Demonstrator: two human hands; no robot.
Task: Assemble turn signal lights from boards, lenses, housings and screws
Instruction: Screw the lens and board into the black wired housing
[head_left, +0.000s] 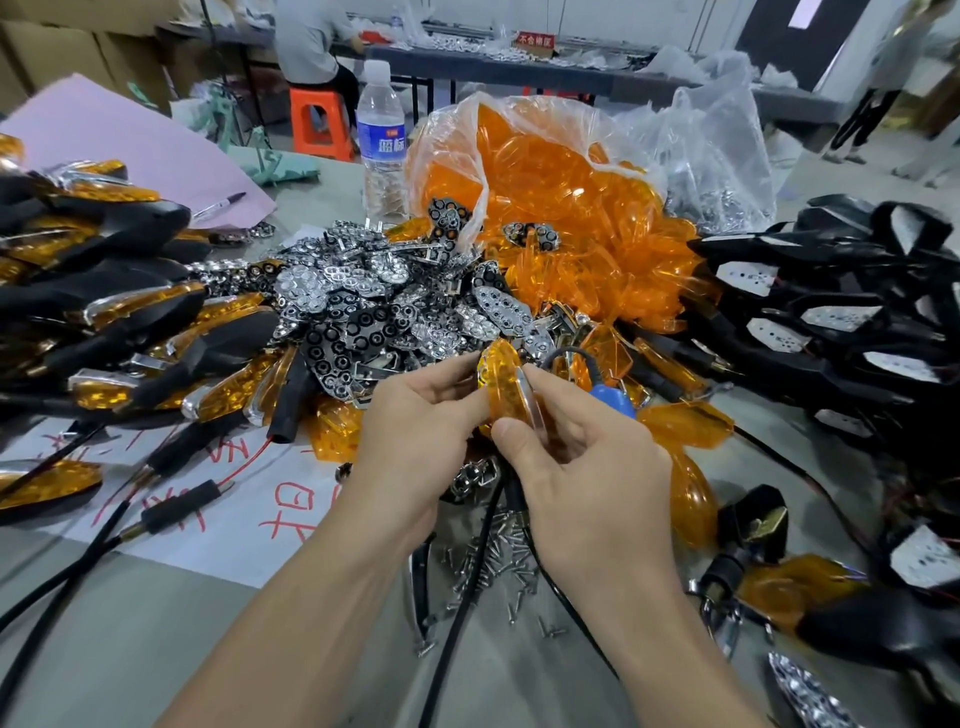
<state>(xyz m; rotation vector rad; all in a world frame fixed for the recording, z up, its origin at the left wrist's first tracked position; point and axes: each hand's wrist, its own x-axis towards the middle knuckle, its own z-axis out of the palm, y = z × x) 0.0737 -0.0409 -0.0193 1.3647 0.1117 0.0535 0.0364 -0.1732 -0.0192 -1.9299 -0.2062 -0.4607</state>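
Note:
Both my hands hold one amber lens (503, 384) with a chrome rim, upright above the table's middle. My left hand (415, 431) pinches its left edge between thumb and fingers. My right hand (582, 467) pinches its right edge and lower end. Behind it lies a heap of chrome reflector boards (374, 306). An open plastic bag of amber lenses (550, 208) sits further back. Black housings with white boards inside (831, 317) are piled at the right. Finished lights (114, 312) with black stems are stacked at the left. Loose screws (493, 561) lie under my wrists.
A water bottle (382, 140) stands behind the boards. A blue tool (613, 400) with a black cable lies just beyond my right hand. A pink sheet with a marker (218, 205) is at the back left. Black cables (462, 597) cross the near table. A person sits at a far table.

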